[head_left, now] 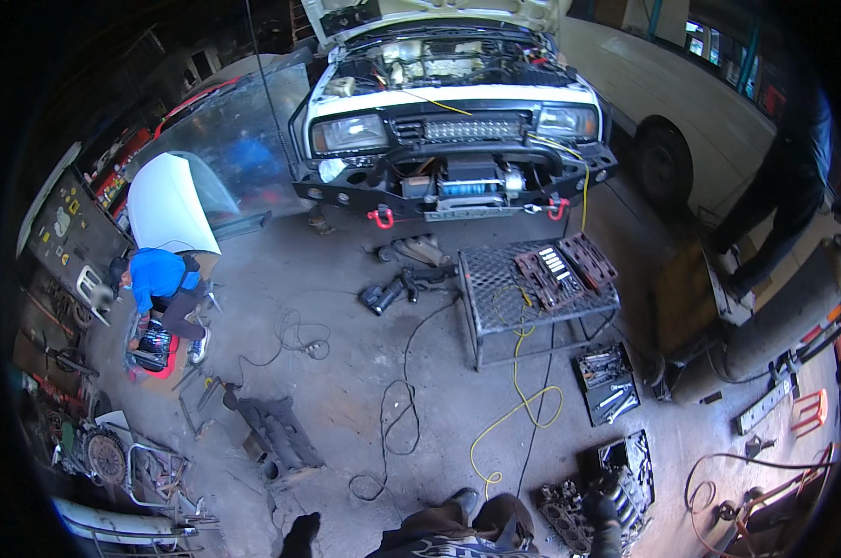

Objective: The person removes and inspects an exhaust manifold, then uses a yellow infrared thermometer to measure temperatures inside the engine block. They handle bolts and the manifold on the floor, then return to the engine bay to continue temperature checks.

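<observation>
My right hand (601,508), in a dark glove, reaches down at the lower right between a greasy metal engine part (562,514) and an open black toolbox (638,458) with metal tools in it. Its fingers are lost against the dark things, so any grip is hidden. At the lower edge, left of my knees, my left hand (299,534) shows as a dark gloved shape above the concrete floor, apart from other things. How its fingers are set cannot be made out. Beyond the toolbox lies an open tray of wrenches (609,386).
A metal mesh table (495,302) carries open socket cases (555,274) before a white vehicle (457,98), hood raised. Yellow (518,358) and black cables (411,391) cross the floor. One person (165,284) crouches left; another (783,177) stands right. A metal part (276,430) lies left.
</observation>
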Available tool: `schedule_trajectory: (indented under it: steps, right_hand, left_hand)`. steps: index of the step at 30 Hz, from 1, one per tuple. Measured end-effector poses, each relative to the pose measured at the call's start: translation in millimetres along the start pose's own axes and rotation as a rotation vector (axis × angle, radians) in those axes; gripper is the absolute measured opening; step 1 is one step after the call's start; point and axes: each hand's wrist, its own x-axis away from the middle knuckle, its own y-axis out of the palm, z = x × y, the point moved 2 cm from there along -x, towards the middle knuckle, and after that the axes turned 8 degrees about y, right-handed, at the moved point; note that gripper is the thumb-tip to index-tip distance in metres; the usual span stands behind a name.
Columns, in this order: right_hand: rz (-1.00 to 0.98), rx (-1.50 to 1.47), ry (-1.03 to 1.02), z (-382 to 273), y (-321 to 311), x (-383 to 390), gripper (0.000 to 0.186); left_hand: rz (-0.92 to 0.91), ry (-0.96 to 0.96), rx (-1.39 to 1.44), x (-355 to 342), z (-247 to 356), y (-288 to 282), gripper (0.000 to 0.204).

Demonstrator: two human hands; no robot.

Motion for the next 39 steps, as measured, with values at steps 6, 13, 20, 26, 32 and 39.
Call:
schedule_trajectory:
  steps: [6,13,20,26,32,39]
  right_hand:
    - [-0.202,-0.082,-0.044,-63.0,-55.1,-168.7,0.027]
    - [-0.107,-0.186,-0.481,-180.9,-94.6,-337.7,0.022]
    - [0.121,-0.587,-0.124,-370.6,-246.2,-519.5,0.030]
    - [0.713,-0.632,-0.432,-576.2,-436.6,-669.6,0.029]
    - [0.833,-0.631,-0.435,-696.1,-483.6,-775.3,0.027]
    - [0.621,-0.605,-0.020,-735.4,-476.3,-813.5,0.029]
  left_hand:
    - [-0.086,0.565,0.633,-33.0,226.5,43.8,0.036]
    - [-0.099,0.664,0.233,-113.6,492.1,-19.3,0.034]
    - [0.358,1.076,-0.001,-198.6,592.8,-172.2,0.033]
    - [0.545,0.790,-0.117,-257.4,655.6,-285.4,0.032]
    - [0.445,0.705,0.556,-372.3,854.5,-397.8,0.031]
    - [0.562,1.257,0.569,-490.9,1133.9,-535.7,0.029]
